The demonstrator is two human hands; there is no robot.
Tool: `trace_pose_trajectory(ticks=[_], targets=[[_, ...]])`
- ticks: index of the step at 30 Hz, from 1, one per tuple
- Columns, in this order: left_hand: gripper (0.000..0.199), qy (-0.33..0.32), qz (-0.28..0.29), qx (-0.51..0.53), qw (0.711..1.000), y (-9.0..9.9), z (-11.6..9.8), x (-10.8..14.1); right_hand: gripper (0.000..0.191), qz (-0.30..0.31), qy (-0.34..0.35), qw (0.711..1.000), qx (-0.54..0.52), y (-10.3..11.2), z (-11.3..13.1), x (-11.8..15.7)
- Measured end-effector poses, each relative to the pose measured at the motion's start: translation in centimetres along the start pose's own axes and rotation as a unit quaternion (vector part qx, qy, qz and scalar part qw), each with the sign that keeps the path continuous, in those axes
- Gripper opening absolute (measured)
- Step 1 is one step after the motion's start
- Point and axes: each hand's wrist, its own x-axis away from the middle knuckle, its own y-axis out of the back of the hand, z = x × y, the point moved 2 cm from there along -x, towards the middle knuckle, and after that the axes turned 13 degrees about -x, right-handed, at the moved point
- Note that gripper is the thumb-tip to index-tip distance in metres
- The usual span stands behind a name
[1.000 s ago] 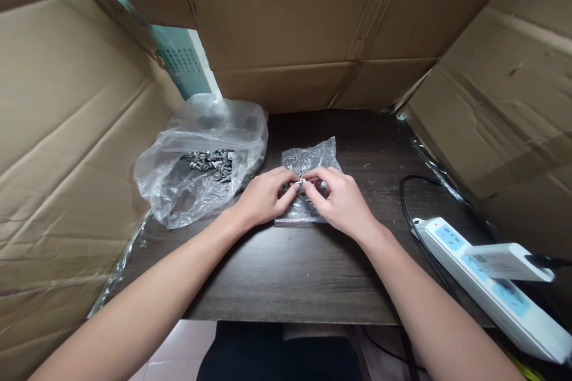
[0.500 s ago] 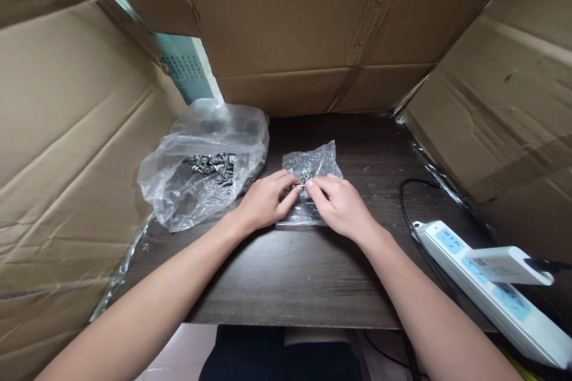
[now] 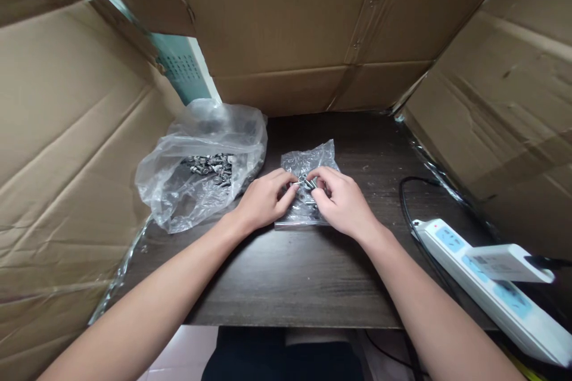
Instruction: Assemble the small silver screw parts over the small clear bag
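Observation:
My left hand (image 3: 267, 197) is closed, thumb and forefinger pinching a small, bright metal screw (image 3: 295, 183) of which only a bit shows. Facing it, my right hand (image 3: 339, 197) has its thumb and forefinger apart. Between those fingertips are shiny metal screws (image 3: 311, 184); I cannot tell whether the fingers touch them. Both hands are over a small clear plastic bag (image 3: 308, 158) lying flat on the dark wooden table (image 3: 286, 274), with several small metal parts on or in it. The right hand partly hides these parts.
Left of my hands, a larger clear plastic bag (image 3: 179, 149) gapes, with a heap of metal screws (image 3: 214, 168) inside. A white power strip (image 3: 487, 292) with a white adapter (image 3: 513, 263) and black cable (image 3: 404, 202) lies at right. Cardboard walls (image 3: 286, 18) enclose the table.
My right fingertips have come away from the small piece in my left fingers and spread apart over the metal parts. My left hand keeps its pinch, almost unmoved.

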Motion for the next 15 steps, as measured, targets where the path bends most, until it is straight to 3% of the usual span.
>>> trace_pose_trajectory(ticks=[6, 15], targets=[[0.017, 0.001, 0.007, -0.004, 1.0, 0.03, -0.08, -0.03, 0.025, 0.025, 0.029, 0.999, -0.021, -0.22, 0.13, 0.02], [0.015, 0.006, 0.019, 0.006, 1.0, 0.11, -0.02, 0.05, 0.02, 0.022, 0.003, 1.0, -0.007, -0.45, -0.09, -0.05]])
